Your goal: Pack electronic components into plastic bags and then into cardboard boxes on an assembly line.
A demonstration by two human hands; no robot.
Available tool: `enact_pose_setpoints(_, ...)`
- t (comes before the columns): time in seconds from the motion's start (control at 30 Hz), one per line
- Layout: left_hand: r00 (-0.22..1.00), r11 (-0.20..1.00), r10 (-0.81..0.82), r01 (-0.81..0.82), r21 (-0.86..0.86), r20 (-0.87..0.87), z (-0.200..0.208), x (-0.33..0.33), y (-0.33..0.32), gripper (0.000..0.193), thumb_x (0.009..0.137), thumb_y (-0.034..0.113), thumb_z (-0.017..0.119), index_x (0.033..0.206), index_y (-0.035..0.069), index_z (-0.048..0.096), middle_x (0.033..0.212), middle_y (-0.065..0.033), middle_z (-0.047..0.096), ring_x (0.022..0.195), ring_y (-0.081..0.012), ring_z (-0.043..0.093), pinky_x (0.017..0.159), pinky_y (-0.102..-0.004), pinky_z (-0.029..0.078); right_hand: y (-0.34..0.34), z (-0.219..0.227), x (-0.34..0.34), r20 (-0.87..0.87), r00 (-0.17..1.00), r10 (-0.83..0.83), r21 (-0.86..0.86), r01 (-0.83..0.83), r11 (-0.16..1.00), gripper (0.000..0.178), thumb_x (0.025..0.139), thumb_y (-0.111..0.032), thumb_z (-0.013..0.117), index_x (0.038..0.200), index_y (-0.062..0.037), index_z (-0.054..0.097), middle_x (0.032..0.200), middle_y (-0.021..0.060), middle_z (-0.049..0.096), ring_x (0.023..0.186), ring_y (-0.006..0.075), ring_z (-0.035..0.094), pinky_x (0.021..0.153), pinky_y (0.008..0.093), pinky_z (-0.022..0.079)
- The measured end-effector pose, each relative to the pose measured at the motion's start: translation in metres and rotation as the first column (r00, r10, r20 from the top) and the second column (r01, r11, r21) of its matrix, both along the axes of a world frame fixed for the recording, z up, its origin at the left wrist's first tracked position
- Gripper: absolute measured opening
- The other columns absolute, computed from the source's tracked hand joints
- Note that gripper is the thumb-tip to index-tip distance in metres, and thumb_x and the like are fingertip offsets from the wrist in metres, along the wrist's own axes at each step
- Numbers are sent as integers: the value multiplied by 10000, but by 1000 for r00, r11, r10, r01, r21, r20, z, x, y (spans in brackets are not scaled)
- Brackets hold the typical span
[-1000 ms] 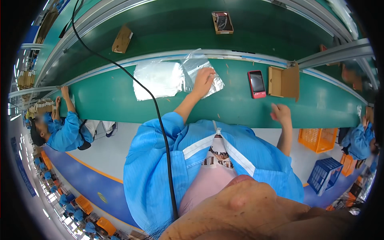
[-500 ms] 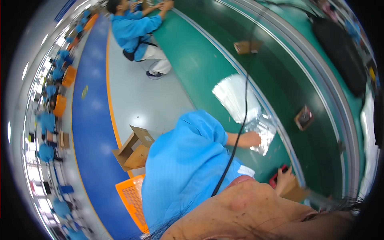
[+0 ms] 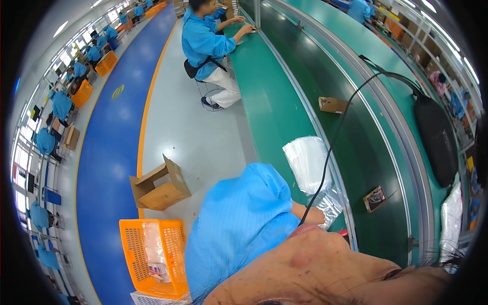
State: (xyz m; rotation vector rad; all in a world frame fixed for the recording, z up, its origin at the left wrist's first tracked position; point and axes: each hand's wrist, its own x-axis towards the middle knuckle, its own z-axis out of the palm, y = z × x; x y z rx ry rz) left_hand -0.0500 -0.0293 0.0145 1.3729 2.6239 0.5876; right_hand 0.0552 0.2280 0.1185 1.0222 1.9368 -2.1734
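Silvery foil bag [image 3: 333, 206] lies on the green desk [image 3: 269, 109], lower centre-right of frame, just below a stack of clear plastic bags [image 3: 307, 162]. Thin crinkly film: likely very light, floppy, slick, easily creased; best pinched at an edge or corner. Left hand [image 3: 314, 215] rests on the bag's near edge, mostly hidden by the blue sleeve [image 3: 239, 229] and a black cable [image 3: 330, 147]; cannot tell if its fingers are spread or pinching. Right hand out of view.

Factory assembly hall: long green conveyor belt [image 3: 351, 127], seated workers in blue smocks [image 3: 206, 38], orange crates [image 3: 152, 254], cardboard boxes [image 3: 160, 185] on floor
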Motion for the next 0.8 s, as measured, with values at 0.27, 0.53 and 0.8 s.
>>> enact_pose_setpoints(0.27,929,962,83,-169,215,360,-4,-28,9,159,751,192,584,822,65,648,766,-175,649,711,-354,625,647,-458,475,-104,-10,22,-450,893,-12,-151,-63,987,311,952,-227,543,1137,0,439,952,127,557,740,181,565,637,269,491)
enact_pose_setpoints(0.53,826,841,380,-496,216,417,-20,-24,27,93,730,136,573,762,64,621,756,-175,635,750,-360,617,653,-440,467,-129,-71,44,-285,955,76,408,50,912,293,951,-224,533,1078,36,487,953,163,567,732,216,596,592,307,498)
enact_pose_setpoints(0.8,859,699,404,-511,500,314,-7,-17,32,83,797,123,586,810,42,573,764,-121,584,748,-319,575,649,-392,461,-115,-65,48,29,926,377,952,-140,271,333,929,-314,533,961,15,492,899,215,529,682,428,507,550,457,450)
